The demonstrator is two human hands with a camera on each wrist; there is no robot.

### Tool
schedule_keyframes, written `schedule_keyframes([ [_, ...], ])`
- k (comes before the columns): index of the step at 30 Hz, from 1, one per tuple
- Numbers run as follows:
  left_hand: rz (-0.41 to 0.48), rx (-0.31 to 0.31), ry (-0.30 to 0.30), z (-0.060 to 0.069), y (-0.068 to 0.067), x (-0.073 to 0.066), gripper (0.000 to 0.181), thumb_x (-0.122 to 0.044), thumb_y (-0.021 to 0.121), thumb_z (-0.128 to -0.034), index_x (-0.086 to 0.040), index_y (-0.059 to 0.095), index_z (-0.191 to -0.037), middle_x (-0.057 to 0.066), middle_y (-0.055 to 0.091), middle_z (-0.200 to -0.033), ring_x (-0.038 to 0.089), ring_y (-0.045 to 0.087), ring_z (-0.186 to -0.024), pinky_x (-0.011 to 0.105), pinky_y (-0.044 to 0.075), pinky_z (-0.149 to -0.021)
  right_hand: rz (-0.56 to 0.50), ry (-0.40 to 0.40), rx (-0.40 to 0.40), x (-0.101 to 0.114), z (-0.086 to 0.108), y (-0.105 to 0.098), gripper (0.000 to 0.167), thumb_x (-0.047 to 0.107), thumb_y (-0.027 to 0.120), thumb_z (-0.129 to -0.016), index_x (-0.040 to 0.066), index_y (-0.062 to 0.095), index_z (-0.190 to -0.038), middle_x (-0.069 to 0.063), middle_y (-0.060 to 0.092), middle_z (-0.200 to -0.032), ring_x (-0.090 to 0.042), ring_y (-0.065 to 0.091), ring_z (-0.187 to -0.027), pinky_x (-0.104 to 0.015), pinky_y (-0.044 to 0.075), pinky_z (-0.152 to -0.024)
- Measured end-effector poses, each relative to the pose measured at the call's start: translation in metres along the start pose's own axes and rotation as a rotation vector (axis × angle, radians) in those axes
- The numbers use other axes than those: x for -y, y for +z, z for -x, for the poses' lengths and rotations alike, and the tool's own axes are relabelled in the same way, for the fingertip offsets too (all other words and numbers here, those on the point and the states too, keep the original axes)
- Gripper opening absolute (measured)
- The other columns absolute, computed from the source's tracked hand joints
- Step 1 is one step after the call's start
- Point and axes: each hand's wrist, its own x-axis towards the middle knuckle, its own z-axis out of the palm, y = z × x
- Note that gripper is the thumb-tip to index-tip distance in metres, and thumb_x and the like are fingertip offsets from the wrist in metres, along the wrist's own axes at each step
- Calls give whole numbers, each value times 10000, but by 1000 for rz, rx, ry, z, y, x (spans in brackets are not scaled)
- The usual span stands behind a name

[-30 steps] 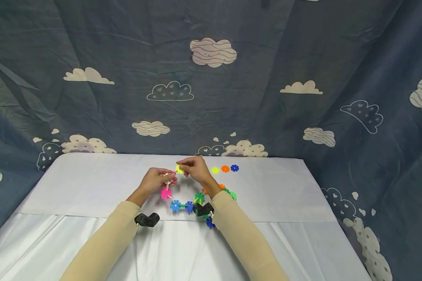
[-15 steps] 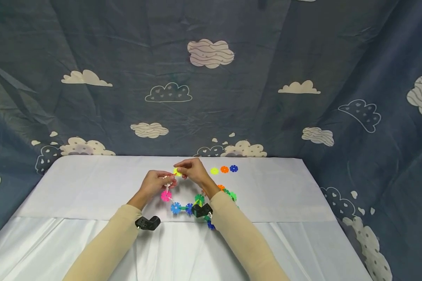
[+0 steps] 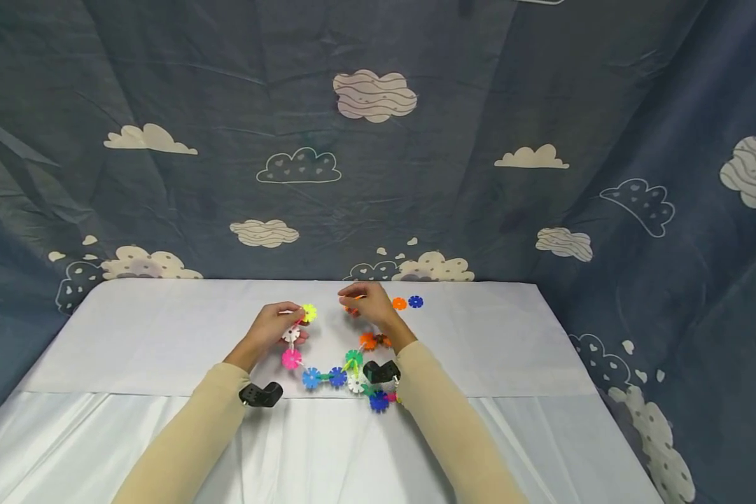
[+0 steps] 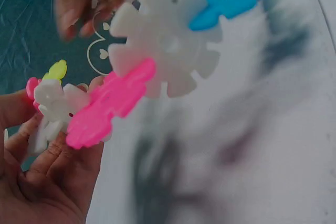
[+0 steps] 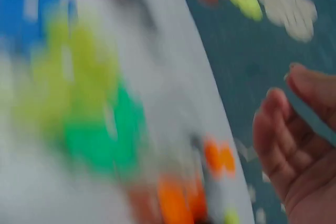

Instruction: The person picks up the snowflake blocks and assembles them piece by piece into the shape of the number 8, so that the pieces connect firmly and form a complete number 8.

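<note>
My left hand [image 3: 269, 330] grips a chain of interlocking snowflake discs near its upper left end. In the left wrist view its fingers surround a white disc [image 4: 50, 100], with a pink disc [image 4: 113, 103] joined below. A yellow disc [image 3: 309, 312] stands at the chain's tip, just beyond my left fingertips. My right hand [image 3: 372, 305] is apart from that tip; in the right wrist view its thumb and fingers are spread with nothing between them. An orange disc [image 3: 353, 308] shows by its fingers in the head view; whether they touch cannot be told.
The chain runs on over the white table [image 3: 164, 343] through blue discs [image 3: 337, 377], a green disc [image 3: 353, 360] and orange discs [image 3: 368, 341], partly under my right forearm. A loose orange disc [image 3: 400, 303] and a loose blue disc [image 3: 416, 302] lie behind my right hand. A cloud-patterned curtain [image 3: 302, 210] rises behind.
My right hand has let go of the yellow disc and moved right, now covering the spot of a loose yellow disc. My left hand still holds the chain, slightly further left.
</note>
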Motion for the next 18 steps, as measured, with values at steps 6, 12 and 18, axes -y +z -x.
schedule_keyframes([
  [6,66,5,3,-2,-2,1,288,-102,469,-1015,99,485,-1222,263,660,-1072,151,705,-675,318,588,-669,113,179,-194,-34,-2,-56,222,110,705,-884,19,698,-1086,-119,659,-993,-267,595,-830,-309,528,-703],
  [12,113,-2,18,-2,0,0,294,-97,437,-1028,119,456,-1226,289,648,-1080,166,711,-693,310,587,-669,326,277,-301,-62,-2,-90,332,123,704,-881,44,656,-1200,-180,609,-1112,-299,551,-967,-404,496,-875],
  [18,169,-39,30,0,0,-1,257,-89,411,-1036,115,448,-1190,287,658,-1061,125,698,-643,284,584,-648,458,327,-241,-73,-3,-104,405,109,683,-899,35,591,-1287,-209,562,-1224,-328,531,-1080,-456,433,-999],
])
